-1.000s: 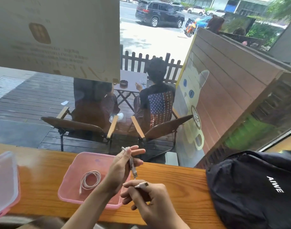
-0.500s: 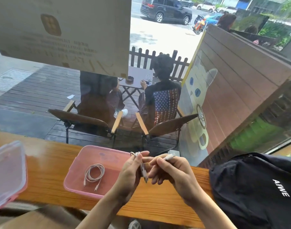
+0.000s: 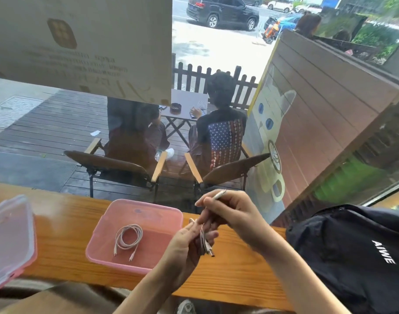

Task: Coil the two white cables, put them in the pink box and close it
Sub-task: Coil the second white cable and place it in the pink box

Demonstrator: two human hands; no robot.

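An open pink box (image 3: 103, 250) sits on the wooden counter with one coiled white cable (image 3: 128, 237) lying inside. Just right of the box, my left hand (image 3: 185, 248) grips the folded loops of the second white cable (image 3: 205, 243); a plug end hangs down from my fingers. Directly above it, my right hand (image 3: 230, 211) pinches that cable's other plug end, which sticks up and to the right past my fingers. The box's clear lid with pink rim (image 3: 10, 241) lies apart at the far left.
A black backpack (image 3: 352, 257) lies on the wooden counter (image 3: 234, 273) at the right. A window runs along the counter's far edge, with chairs and seated people outside. The counter's near edge is close to my body.
My right hand has risen from below my left hand to above it, carrying the cable's plug end up and over. The view has shifted slightly.
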